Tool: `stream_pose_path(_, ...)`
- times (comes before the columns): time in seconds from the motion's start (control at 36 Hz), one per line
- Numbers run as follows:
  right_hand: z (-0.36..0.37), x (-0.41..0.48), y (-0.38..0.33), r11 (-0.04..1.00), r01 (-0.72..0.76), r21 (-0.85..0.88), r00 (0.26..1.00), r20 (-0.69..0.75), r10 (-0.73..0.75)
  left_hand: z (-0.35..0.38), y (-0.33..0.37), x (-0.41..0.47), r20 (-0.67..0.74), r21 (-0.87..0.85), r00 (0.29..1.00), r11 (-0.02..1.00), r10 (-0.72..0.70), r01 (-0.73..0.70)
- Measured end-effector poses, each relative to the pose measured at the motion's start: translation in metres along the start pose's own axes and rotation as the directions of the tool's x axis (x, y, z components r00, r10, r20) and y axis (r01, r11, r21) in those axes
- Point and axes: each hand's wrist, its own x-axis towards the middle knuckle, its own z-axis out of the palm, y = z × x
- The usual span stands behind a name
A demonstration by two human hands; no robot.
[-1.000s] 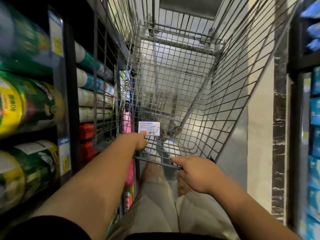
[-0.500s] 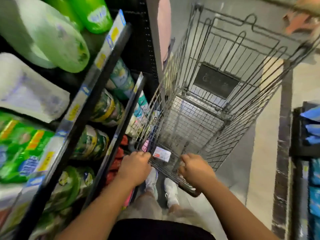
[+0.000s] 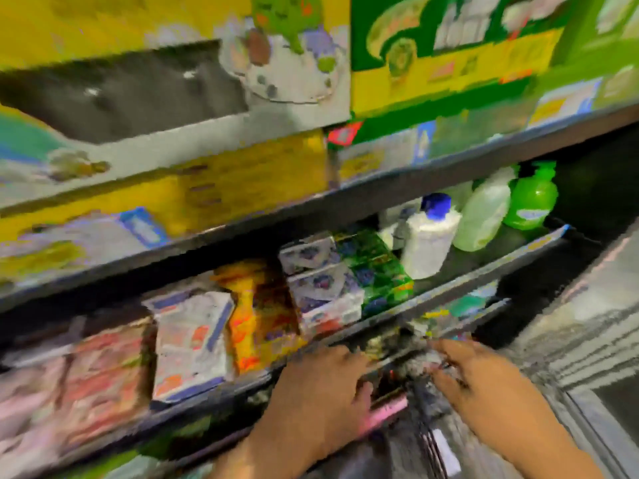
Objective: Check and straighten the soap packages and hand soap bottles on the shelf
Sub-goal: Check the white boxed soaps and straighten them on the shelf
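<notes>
The left hand (image 3: 321, 392) sits at about 6 o'clock in the view and the right hand (image 3: 484, 382) at about 5 o'clock. Both are low, just under the front lip of the shelf (image 3: 484, 267). Blur smears the fingers, so I cannot tell whether either hand grips anything or hangs loose. Neither touches a product.

The soap packages run along the shelf from 9 o'clock to the centre:
- pink packs (image 3: 86, 375)
- a white and blue pack (image 3: 193, 340)
- an orange pack (image 3: 259, 312)
- stacked white and purple packs (image 3: 321, 288)
- a green pack (image 3: 377, 271)

Toward 2 o'clock stand the hand soap bottles: a white bottle (image 3: 428, 236) with a blue cap, a pale bottle (image 3: 484, 216) and a green pump bottle (image 3: 532, 202).

The step in hand looks like the first reach up to the shelf. It is probably best to begin at the 9 o'clock end and work toward 2 o'clock.
- **Packs:** push each one back with a flat palm until its face lines up with the lip.
- **White and blue pack:** it seems askew, though the blur leaves that uncertain, so check it early.
- **Stack:** steady it with one hand while the other squares it.
- **Bottles:** hold them by the body rather than the pump, turn the labels forward and close the gaps gently so the neighbours do not topple.
</notes>
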Motion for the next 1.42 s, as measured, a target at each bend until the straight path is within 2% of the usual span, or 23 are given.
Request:
stream_pose_path(0.08,0.007,0.016,-0.041,0.993,0.115,0.016,0.993,-0.025,-0.115,-0.011,-0.034,-0.036,-0.145,0.01,0.981,0.992,-0.126,0.129)
stream_pose_path(0.17,0.005,0.025,-0.094,0.968,0.25,-0.012,0.964,-0.087,-0.25,-0.015,-0.074,-0.067,-0.092,-0.072,0.963,0.966,-0.255,0.249)
stream_pose_path(0.19,0.006,0.027,-0.112,0.955,0.296,-0.003,0.952,-0.086,-0.295,-0.015,-0.089,-0.077,-0.118,-0.084,0.951,0.957,-0.285,0.277)
stream_pose_path(0.28,0.007,0.03,-0.161,0.932,0.351,0.091,0.936,-0.045,-0.348,-0.021,-0.122,-0.106,-0.238,-0.109,0.919,0.949,-0.315,0.297)
stream_pose_path(0.36,0.021,0.036,-0.197,0.926,0.378,0.02,0.925,-0.038,-0.377,-0.024,-0.143,-0.125,-0.367,-0.16,0.883,0.955,-0.292,0.249)
stream_pose_path(0.44,0.026,0.038,-0.224,0.935,0.354,-0.002,0.934,-0.035,-0.354,-0.032,-0.157,-0.131,-0.44,-0.187,0.833,0.942,-0.335,0.28)
stream_pose_path(0.47,0.027,0.04,-0.231,0.936,0.351,0.004,0.936,-0.027,-0.351,-0.037,-0.161,-0.13,-0.416,-0.198,0.832,0.929,-0.368,0.312)
stream_pose_path(0.53,0.028,0.044,-0.244,0.934,0.357,0.0,0.934,-0.017,-0.357,-0.039,-0.171,-0.127,-0.274,-0.236,0.837,0.877,-0.474,0.419)
stream_pose_path(0.58,0.035,0.051,-0.25,0.922,0.386,-0.011,0.922,-0.007,-0.386,-0.036,-0.184,-0.125,-0.137,-0.263,0.842,0.839,-0.522,0.477)
stream_pose_path(0.72,0.047,0.067,-0.251,0.926,0.377,-0.001,0.926,-0.022,-0.377,-0.029,-0.2,-0.122,-0.173,-0.298,0.85,0.849,-0.497,0.436)
stream_pose_path(0.92,0.082,0.087,-0.239,0.864,0.459,0.209,0.889,-0.124,-0.442,-0.007,-0.204,-0.117,-0.286,-0.367,0.814,0.842,-0.506,0.395)
stream_pose_path(1.08,0.091,0.094,-0.236,0.838,0.442,0.32,0.896,-0.201,-0.396,-0.003,-0.2,-0.114,-0.253,-0.521,0.809,0.779,-0.531,0.349)
stream_pose_path(1.14,0.089,0.097,-0.236,0.818,0.405,0.408,0.914,-0.178,-0.364,-0.004,-0.2,-0.111,-0.238,-0.552,0.807,0.758,-0.541,0.346)
stream_pose_path(1.25,0.078,0.092,-0.24,0.758,0.37,0.538,0.912,-0.052,-0.408,-0.001,-0.204,-0.108,-0.223,-0.614,0.793,0.714,-0.566,0.337)
stream_pose_path(1.42,0.068,0.084,-0.24,0.711,0.362,0.603,0.897,-0.018,-0.442,0.009,-0.208,-0.112,-0.264,-0.741,0.768,0.633,-0.584,0.226)
